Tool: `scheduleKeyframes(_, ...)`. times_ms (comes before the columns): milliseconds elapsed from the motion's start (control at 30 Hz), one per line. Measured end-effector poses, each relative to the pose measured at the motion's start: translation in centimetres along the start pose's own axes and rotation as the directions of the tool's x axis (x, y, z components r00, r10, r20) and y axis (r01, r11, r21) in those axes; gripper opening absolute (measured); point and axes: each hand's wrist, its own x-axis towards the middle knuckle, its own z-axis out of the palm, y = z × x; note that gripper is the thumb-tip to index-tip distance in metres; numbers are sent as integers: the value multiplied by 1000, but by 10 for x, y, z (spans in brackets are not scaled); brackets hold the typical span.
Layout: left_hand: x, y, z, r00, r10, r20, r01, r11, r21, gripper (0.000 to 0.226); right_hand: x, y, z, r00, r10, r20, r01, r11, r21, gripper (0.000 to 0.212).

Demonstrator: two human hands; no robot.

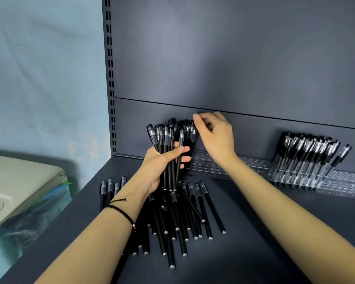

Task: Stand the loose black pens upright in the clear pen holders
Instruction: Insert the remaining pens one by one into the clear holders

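Note:
My left hand [162,160] grips a bundle of black pens [168,140] upright above the dark shelf. Behind it, a clear pen holder [252,163] stands against the back panel with several black pens [186,130] upright at its left end. My right hand [215,134] is at the tops of those pens, fingers curled and thumb stretched left, pinching the cap of one. A heap of loose black pens [182,218] lies flat on the shelf under my forearms.
At the right, a second clear holder [279,177] is packed with leaning pens [303,152], with more clear holder [348,185] beyond it. The shelf's left edge drops to a beige plastic-wrapped device [19,181]. A slotted upright [111,78] borders the back panel.

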Motion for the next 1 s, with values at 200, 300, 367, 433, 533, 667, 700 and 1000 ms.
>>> scheduleKeyframes(200,0,-1,2,999,1,33,2,997,-83,20,-7,-9,-2,923,64,378,-143,972,185,11)
scheduleKeyframes(300,0,-4,5,999,-24,44,26,998,-60,21,0,-10,-8,927,151,343,-280,887,367,7)
scheduleKeyframes(367,0,-6,6,998,-56,36,58,997,-53,21,11,-9,-16,954,237,186,-299,817,492,3)
scheduleKeyframes(433,1,-6,5,996,-83,34,85,995,-47,26,21,-3,-22,967,255,15,-227,829,511,17)
scheduleKeyframes(533,1,-6,4,992,-101,76,100,995,15,38,27,8,-26,976,189,-110,-132,910,393,22)
scheduleKeyframes(667,-1,-5,4,988,-111,103,105,993,62,33,30,18,-21,978,110,-175,-69,971,228,14)
scheduleKeyframes(700,-2,-4,5,988,-110,104,104,992,68,29,30,20,-19,980,94,-173,-59,979,197,13)
scheduleKeyframes(1000,-3,-4,3,995,-95,19,95,995,10,22,18,31,1,1000,5,-26,-5,1000,11,11)
